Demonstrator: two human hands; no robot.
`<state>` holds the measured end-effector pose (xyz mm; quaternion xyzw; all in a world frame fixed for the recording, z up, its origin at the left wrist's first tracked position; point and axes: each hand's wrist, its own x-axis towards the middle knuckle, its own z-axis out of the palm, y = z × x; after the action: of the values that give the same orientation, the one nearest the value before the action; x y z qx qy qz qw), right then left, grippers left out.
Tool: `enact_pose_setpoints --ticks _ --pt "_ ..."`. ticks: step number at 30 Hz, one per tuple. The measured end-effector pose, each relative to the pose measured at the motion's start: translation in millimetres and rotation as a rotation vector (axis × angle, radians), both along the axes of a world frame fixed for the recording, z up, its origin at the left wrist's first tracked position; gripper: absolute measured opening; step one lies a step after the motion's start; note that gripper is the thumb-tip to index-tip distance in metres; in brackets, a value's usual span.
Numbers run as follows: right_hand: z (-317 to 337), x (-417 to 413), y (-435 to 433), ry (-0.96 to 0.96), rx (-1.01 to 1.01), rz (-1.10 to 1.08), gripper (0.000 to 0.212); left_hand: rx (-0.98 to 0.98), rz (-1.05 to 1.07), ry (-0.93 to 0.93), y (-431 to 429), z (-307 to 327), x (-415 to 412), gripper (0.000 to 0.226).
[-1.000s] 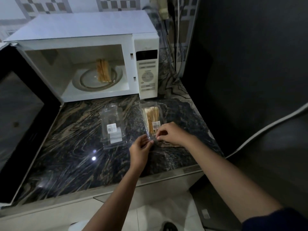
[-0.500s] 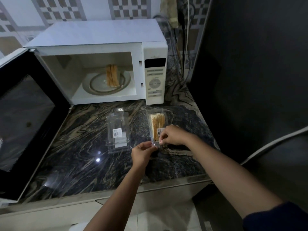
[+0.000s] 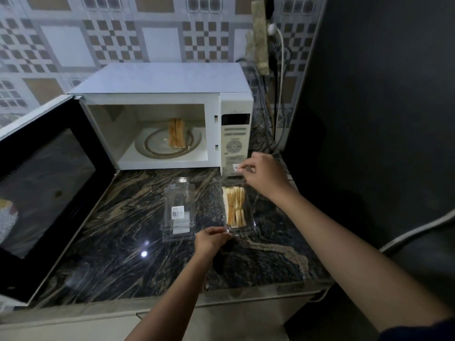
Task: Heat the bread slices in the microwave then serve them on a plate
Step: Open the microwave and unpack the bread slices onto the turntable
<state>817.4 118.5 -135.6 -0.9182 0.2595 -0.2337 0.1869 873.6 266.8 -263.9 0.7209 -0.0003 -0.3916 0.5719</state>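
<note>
One stack of bread slices [image 3: 176, 132] is already set on the plate [image 3: 147, 146] inside the open microwave [image 3: 160, 94]; heating and serving are judged still to be done. A second batch [image 3: 235, 205], pale with golden crusts, is stood on edge in a clear pack [image 3: 249, 226] on the worktop [image 3: 123, 230], beside an empty pack [image 3: 178, 210]. The pack's near rim is pinched by the fingers of the left hand [image 3: 210, 239], and its raised lid [image 3: 231, 170] by those of the right hand [image 3: 266, 174].

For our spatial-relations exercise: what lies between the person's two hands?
Head view: pale bread slices in a clear plastic tray lie between the left hand, pinching its corner, and the right hand, holding its lid.
</note>
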Motion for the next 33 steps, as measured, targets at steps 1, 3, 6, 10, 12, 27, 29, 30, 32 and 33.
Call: enact_pose_setpoints --ticks 1,3,6,10,12,27,29,30,32,33 --pt "-1 -1 -2 -0.050 -0.042 -0.032 0.017 0.006 0.008 0.019 -1 1 1 0.014" --pt "-9 -3 -3 -0.132 -0.101 -0.019 0.020 -0.038 0.023 0.089 -1 3 2 0.013" --pt "-25 -5 -2 -0.213 -0.123 0.050 0.021 -0.107 0.062 0.158 -2 7 -1 0.023" --pt "-44 -1 -1 -0.180 -0.132 0.072 0.008 -0.133 0.103 0.185 -5 12 -5 0.020" --pt "-52 4 0 -0.078 -0.030 0.037 0.010 -0.152 0.127 0.206 -6 13 -5 0.018" --pt "-90 46 7 0.211 0.704 -0.255 0.036 -0.273 0.376 0.317 -18 9 -26 0.006" --pt "-79 41 4 0.259 0.667 -0.253 0.038 -0.255 0.385 0.323 -19 10 -26 0.005" --pt "-73 36 1 0.273 0.652 -0.240 0.038 -0.237 0.381 0.319 -19 11 -26 0.005" --pt "-65 28 -5 0.302 0.622 -0.204 0.035 -0.218 0.376 0.308 -19 13 -25 0.003" --pt "-60 21 -8 0.312 0.597 -0.189 0.035 -0.215 0.376 0.302 -20 15 -25 0.003"
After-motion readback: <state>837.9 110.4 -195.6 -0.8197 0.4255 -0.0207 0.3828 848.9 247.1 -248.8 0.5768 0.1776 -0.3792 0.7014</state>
